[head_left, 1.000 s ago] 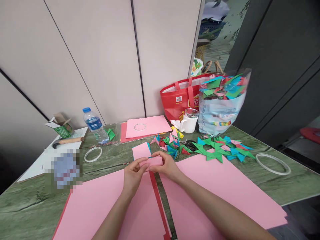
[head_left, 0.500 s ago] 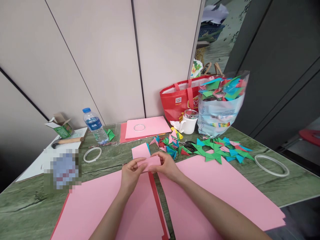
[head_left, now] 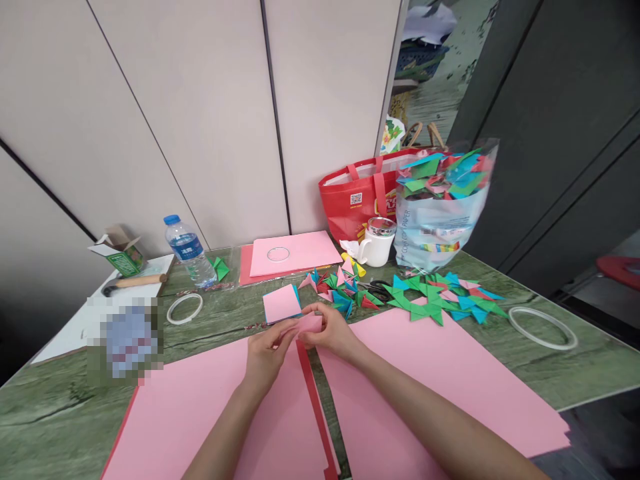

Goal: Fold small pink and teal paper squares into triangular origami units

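Note:
Both hands meet over the table's middle on one small pink paper piece (head_left: 309,325). My left hand (head_left: 267,355) pinches its left end with thumb and fingers closed. From the right, my right hand (head_left: 334,331) grips the other end, fingers curled round it. Just behind the hands lies a small stack of pink squares (head_left: 281,303) with a blue edge showing. Large pink sheets (head_left: 440,373) lie under and beside my forearms, with a red sheet edge (head_left: 315,393) between them.
Folded paper triangles (head_left: 440,297) in green, blue, red and pink lie right of the hands, with scissors (head_left: 376,289) among them. Behind stand a white mug (head_left: 377,245), a clear bag of folded pieces (head_left: 443,207), a red bag (head_left: 360,193) and a water bottle (head_left: 187,250). Tape rings (head_left: 543,328) lie around.
The pink piece has folded narrower between my fingers and dropped slightly toward the table. Both hands stay in the same spot.

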A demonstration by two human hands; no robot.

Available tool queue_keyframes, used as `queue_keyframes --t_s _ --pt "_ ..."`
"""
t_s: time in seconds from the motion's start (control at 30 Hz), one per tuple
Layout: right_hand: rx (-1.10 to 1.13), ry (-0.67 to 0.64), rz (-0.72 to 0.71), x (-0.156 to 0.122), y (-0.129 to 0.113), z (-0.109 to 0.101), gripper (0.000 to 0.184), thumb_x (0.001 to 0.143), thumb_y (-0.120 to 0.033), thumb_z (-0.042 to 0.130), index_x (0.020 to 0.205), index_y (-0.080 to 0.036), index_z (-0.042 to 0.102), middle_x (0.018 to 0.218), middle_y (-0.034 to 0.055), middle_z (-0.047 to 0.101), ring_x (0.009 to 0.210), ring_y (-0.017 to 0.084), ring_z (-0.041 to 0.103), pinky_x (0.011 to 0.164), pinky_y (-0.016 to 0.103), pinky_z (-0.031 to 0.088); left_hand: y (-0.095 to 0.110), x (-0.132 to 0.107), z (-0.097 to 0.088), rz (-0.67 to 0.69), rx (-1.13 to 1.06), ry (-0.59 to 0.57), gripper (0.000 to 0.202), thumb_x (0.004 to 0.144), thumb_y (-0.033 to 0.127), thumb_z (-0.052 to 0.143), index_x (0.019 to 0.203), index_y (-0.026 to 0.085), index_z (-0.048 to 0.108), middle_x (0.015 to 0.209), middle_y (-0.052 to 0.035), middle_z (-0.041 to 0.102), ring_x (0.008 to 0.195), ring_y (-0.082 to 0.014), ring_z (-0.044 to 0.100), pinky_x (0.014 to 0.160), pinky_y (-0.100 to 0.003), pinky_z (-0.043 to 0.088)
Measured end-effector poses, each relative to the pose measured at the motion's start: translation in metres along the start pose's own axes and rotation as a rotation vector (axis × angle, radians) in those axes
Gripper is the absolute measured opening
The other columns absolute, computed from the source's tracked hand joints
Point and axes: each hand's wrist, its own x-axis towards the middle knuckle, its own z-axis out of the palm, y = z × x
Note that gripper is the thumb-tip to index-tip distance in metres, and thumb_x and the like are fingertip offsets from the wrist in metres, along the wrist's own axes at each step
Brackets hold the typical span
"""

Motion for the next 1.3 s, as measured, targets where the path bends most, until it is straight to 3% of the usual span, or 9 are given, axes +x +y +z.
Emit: queue_keyframes --t_s 0.17,0.3,0.43,0.57,0.8,0.93,1.07,1.23,1.3 --pt "-0.054 -0.002 -0.002 -0.003 -0.006 0.001 0.035 0.057 -0.016 0.063 0.091 -0.017 0.054 0.048 -0.0062 0.057 0.043 0.013 0.056 0.042 0.021 0.042 -0.001 0.000 0.000 0.017 0.051 0.001 0.013 0.064 0.026 0.066 0.076 0.024 0.073 0.066 -0.0008 0.069 0.043 -0.0110 0.048 0.046 -0.022 0.038" --pt "0.064 -0.022 0.011 -0.003 -0.006 0.001 0.036 0.055 -0.013 0.062 0.089 -0.016 0.052 0.050 -0.0060 0.059 0.044 0.013 0.057 0.045 0.022 0.045 -0.003 0.002 -0.002 -0.081 0.039 0.014 0.018 0.063 0.030 0.067 0.078 0.021 0.072 0.042 0.0059 0.047 0.038 -0.0070 0.028 0.039 -0.021 0.023" --pt "0.241 -0.050 0.084 0.000 -0.004 0.000 0.038 0.053 -0.012 0.061 0.088 -0.017 0.047 0.053 -0.0049 0.062 0.049 0.015 0.061 0.051 0.027 0.051 -0.006 0.005 -0.003 -0.129 -0.003 0.032 0.024 0.061 0.034 0.068 0.079 0.019 0.071 0.042 0.0075 0.033 0.042 -0.0072 0.023 0.040 -0.022 0.019" --pt "0.286 -0.036 0.119 0.003 -0.004 -0.001 0.037 0.053 -0.013 0.062 0.086 -0.017 0.045 0.054 -0.0030 0.065 0.054 0.018 0.065 0.055 0.031 0.053 -0.010 0.008 -0.005 -0.158 -0.035 0.037 0.028 0.061 0.037 0.068 0.081 0.017 0.071 0.044 0.0074 0.033 0.043 -0.0070 0.024 0.041 -0.021 0.023" --pt "0.273 0.057 0.086 0.010 -0.001 -0.011 0.031 0.055 -0.016 0.063 0.081 -0.017 0.047 0.054 -0.0033 0.064 0.055 0.018 0.065 0.057 0.032 0.053 -0.011 0.012 -0.012 -0.206 -0.138 0.097 0.035 0.058 0.039 0.070 0.085 0.017 0.070 0.046 0.0075 0.036 0.044 -0.0073 0.033 0.047 -0.021 0.041" --pt "0.279 0.088 -0.042 0.011 -0.003 -0.015 0.022 0.061 -0.020 0.061 0.079 -0.019 0.048 0.073 0.0015 0.067 0.069 0.017 0.065 0.066 0.033 0.052 -0.010 0.014 -0.014 -0.208 -0.140 0.110 0.035 0.058 0.037 0.070 0.086 0.017 0.070 0.045 0.0072 0.040 0.044 -0.0075 0.037 0.048 -0.022 0.043" --pt "0.144 0.001 -0.201 0.008 -0.005 -0.010 0.007 0.067 -0.020 0.059 0.073 -0.018 0.058 0.105 0.0068 0.061 0.098 0.020 0.057 0.076 0.031 0.047 -0.010 0.014 -0.012 -0.218 -0.124 0.035 0.031 0.057 0.035 0.071 0.082 0.016 0.071 0.044 0.0062 0.043 0.042 -0.0074 0.037 0.044 -0.020 0.039" --pt "-0.033 -0.059 -0.273 0.002 -0.002 -0.004 0.017 0.070 -0.017 0.058 0.084 -0.020 0.067 0.092 0.0044 0.064 0.090 0.018 0.058 0.079 0.031 0.044 -0.009 0.012 -0.009 -0.281 -0.161 -0.103 0.032 0.057 0.034 0.071 0.082 0.015 0.069 0.052 0.0034 0.052 0.046 -0.0079 0.041 0.045 -0.020 0.037" --pt "-0.046 -0.052 -0.291 0.000 -0.002 -0.003 0.019 0.070 -0.015 0.058 0.086 -0.020 0.068 0.090 0.0038 0.065 0.089 0.018 0.058 0.080 0.032 0.043 -0.008 0.012 -0.009 -0.283 -0.152 -0.127 0.030 0.058 0.033 0.070 0.082 0.015 0.068 0.050 0.0047 0.049 0.044 -0.0067 0.038 0.044 -0.019 0.035"
